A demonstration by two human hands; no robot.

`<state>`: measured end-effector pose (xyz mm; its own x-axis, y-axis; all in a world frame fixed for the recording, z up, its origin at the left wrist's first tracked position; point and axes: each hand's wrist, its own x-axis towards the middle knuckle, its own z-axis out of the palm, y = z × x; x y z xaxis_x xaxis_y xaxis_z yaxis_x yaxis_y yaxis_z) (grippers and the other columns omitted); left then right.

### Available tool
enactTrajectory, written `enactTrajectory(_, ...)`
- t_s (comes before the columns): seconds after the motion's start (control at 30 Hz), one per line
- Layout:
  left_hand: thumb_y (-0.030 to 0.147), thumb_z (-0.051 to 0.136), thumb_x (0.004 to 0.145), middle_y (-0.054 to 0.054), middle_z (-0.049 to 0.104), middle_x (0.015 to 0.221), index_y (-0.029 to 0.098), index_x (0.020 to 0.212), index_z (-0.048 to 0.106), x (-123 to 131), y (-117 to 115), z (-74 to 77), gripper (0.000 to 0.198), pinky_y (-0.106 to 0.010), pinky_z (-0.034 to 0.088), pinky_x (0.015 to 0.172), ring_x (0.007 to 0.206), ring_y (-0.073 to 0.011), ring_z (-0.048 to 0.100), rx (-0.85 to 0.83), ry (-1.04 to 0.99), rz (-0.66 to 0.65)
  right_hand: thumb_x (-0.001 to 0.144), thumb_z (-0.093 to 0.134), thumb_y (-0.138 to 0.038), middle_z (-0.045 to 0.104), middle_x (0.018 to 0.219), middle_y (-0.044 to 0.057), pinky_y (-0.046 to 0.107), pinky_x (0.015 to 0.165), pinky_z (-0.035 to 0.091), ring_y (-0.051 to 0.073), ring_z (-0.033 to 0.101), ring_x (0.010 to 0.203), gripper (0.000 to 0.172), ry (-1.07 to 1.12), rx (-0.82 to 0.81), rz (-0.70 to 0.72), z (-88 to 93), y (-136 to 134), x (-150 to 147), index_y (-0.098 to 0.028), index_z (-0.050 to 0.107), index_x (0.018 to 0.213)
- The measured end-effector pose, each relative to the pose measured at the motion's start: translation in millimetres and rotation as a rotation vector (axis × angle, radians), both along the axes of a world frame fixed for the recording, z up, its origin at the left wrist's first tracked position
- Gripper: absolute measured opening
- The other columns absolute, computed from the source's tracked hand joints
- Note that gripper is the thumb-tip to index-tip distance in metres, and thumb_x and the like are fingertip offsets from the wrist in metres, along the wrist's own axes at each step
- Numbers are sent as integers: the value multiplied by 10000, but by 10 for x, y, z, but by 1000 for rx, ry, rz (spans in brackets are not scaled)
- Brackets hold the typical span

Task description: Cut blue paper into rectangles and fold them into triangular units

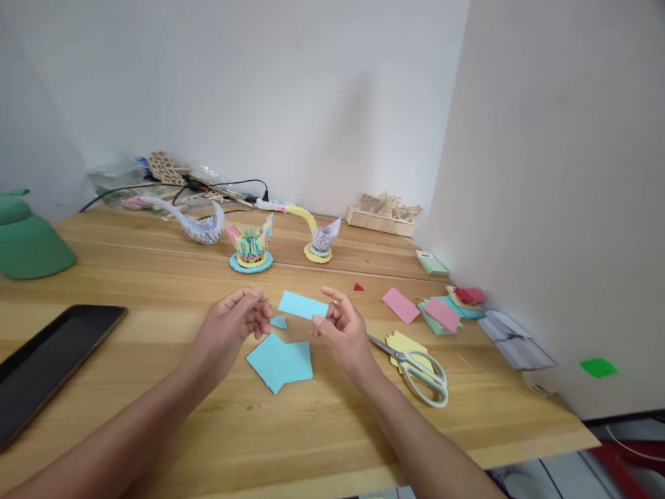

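My right hand (pixel 340 329) pinches a small light-blue paper strip (pixel 302 305) between thumb and fingers, holding it above the wooden table (pixel 156 388). My left hand (pixel 236 320) is curled just left of the strip, fingertips near its left end; I cannot make out anything in it. Below the hands lie light-blue paper sheets (pixel 280 362) and a small folded blue piece (pixel 279 322).
Scissors (pixel 418 367) lie on yellow paper right of my right hand. Stacks of coloured paper (pixel 447 310) sit at the right wall. Origami swans and a basket (pixel 252 248) stand at the back. A dark tablet (pixel 46 360) and green object (pixel 28 239) are left.
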<state>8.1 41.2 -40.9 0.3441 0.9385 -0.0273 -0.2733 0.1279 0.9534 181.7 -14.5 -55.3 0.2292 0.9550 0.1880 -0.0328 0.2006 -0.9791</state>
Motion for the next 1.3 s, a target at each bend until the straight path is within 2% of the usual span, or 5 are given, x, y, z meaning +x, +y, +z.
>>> enactTrajectory(0.23, 376, 664, 709, 19, 550, 547, 149, 631, 556, 86, -102, -28, 264, -202, 377, 434, 454, -86, 479, 67, 174, -146, 717, 634, -251, 447, 631, -70, 240, 561, 450, 102, 524, 563, 431, -136, -24, 5, -24, -30, -49, -219, 536, 1136)
enactTrajectory(0.4, 372, 650, 738, 30, 525, 493, 148, 600, 563, 42, -64, -57, 278, -191, 365, 443, 440, -73, 453, 74, 158, -86, 748, 605, -282, 535, 604, -28, 236, 536, 426, 111, 511, 558, 115, -232, -29, 11, 2, -32, -20, -169, 626, 757)
enactTrajectory(0.57, 487, 564, 788, -34, 663, 654, 151, 970, 600, 63, -83, -59, 383, -231, 427, 483, 515, -132, 578, -169, -52, -165, 803, 514, -140, 624, 769, 23, 285, 663, 448, 151, 561, 714, 202, -619, 329, -210, -29, -48, 63, -220, 680, 886)
enactTrajectory(0.73, 371, 685, 715, -61, 690, 670, 126, 772, 636, 82, -98, -55, 257, -226, 465, 554, 588, -140, 622, -278, -80, -324, 818, 456, -81, 627, 884, 55, 314, 669, 456, 174, 572, 792, 363, -791, 509, -115, -95, -71, 57, -291, 674, 1018)
enactTrajectory(1.3, 394, 619, 719, -13, 629, 564, 154, 614, 622, 64, -97, -31, 262, -231, 421, 518, 499, -121, 536, 112, 323, -282, 854, 546, -267, 671, 754, 27, 282, 674, 442, 155, 586, 700, 155, -714, 292, 153, -1, -38, 75, -230, 681, 787)
